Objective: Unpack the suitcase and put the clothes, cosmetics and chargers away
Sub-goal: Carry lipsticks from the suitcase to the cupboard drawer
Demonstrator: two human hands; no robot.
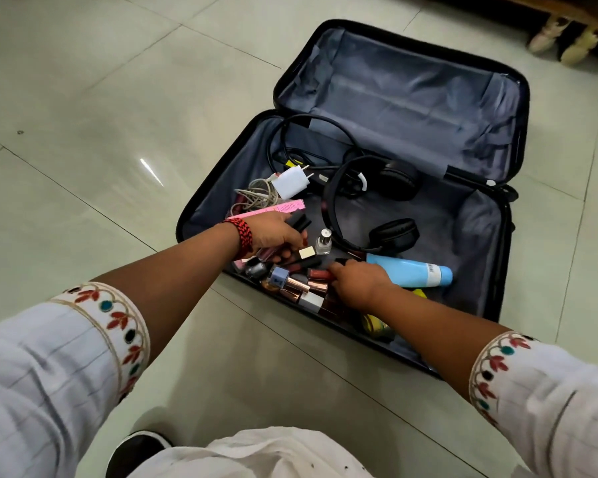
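Observation:
A black suitcase (497, 298) lies open on the tiled floor, grey lining showing. Its near half holds a heap of small cosmetics (296, 284), a clear nail polish bottle (324, 241), a blue bottle (411, 270), a white charger plug (292, 182) with a coiled pale cable (256, 196), black headphones (390, 201) and a black cord (311, 132). My left hand (273, 232) grips several dark cosmetic tubes at the heap's left side. My right hand (356, 282) pinches a reddish lip-gloss tube (320, 274) in the heap.
The suitcase's far half (411, 98) holds nothing but lining. A pink box (273, 208) lies behind my left hand. Yellow items (377, 324) sit under my right forearm. Pale shoes (563, 37) stand under dark furniture at the top right. My dark shoe (135, 450) shows at the bottom.

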